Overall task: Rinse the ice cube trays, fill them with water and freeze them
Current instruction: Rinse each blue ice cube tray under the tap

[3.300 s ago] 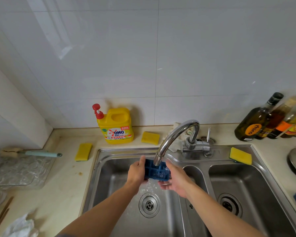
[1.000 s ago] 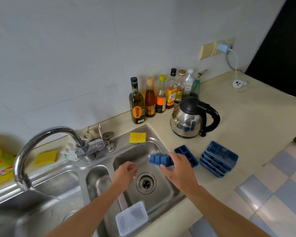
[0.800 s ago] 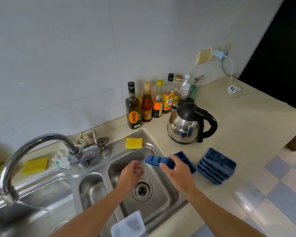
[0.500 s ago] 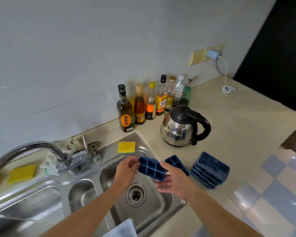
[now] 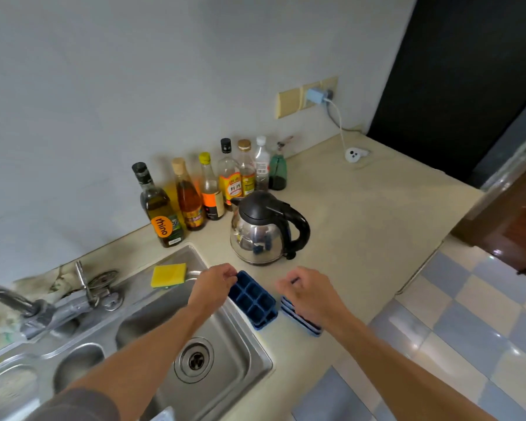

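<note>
Moved the rinsed tray (image 5: 252, 299) from over the sink (image 5: 240, 354) onto the bench (image 5: 362, 238), cells up, atop another. Pinches its far corner with the left grip (image 5: 214, 288). Curls the right grip (image 5: 305, 291) over the stack (image 5: 301, 323); cannot tell whether grasping. Suggests another rinse next, filling still pending.

Left hand (image 5: 214, 287) pinches the blue ice tray (image 5: 252, 299); right hand (image 5: 305, 291) curls over the tray stack (image 5: 312, 329).

home kitchen: steel double sink (image 5: 236, 355), electric kettle (image 5: 263, 235), row of oil and sauce bottles (image 5: 210, 192).
</note>
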The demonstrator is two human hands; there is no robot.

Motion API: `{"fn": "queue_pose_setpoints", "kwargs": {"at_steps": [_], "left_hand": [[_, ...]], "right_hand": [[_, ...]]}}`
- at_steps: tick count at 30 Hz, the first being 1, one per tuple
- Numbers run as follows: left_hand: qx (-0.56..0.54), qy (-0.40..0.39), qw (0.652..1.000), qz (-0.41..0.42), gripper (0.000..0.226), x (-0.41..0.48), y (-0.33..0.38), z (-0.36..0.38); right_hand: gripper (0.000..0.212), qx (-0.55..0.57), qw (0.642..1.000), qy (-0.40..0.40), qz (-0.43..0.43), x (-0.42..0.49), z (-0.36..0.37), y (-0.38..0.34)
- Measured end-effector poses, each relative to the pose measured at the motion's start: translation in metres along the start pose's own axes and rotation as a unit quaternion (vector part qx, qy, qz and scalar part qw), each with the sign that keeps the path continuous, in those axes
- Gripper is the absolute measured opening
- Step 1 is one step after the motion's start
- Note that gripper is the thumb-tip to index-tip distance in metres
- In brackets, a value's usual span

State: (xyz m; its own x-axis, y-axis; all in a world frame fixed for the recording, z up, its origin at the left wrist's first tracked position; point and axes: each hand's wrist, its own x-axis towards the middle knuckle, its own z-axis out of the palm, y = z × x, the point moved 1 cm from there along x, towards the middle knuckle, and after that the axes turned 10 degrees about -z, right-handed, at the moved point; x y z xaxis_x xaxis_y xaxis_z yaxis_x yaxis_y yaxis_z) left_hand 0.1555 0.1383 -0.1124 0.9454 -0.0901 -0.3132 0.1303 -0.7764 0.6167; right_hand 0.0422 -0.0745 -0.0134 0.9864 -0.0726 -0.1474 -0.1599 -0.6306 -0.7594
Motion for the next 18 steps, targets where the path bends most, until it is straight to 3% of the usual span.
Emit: {"fn": "queue_pose_setpoints", "kwargs": {"at_steps": [5,9,18], "left_hand": [[0.115,-0.023,0.993,0.005,0.017,0.022,0.018,0.017],[0.192,-0.037,0.981,0.005,0.020,0.030,0.019,0.028],[0.153,-0.044,0.987,-0.018,0.026,0.023,0.007,0.049]], "right_hand": [[0.026,-0.113,0.989,0.046,-0.079,0.000,-0.020,0.029],[0.042,-0.182,0.979,0.003,-0.092,0.000,-0.018,0.052],[0.072,-0.281,0.954,-0.082,-0.057,-0.002,-0.002,0.069]]}}
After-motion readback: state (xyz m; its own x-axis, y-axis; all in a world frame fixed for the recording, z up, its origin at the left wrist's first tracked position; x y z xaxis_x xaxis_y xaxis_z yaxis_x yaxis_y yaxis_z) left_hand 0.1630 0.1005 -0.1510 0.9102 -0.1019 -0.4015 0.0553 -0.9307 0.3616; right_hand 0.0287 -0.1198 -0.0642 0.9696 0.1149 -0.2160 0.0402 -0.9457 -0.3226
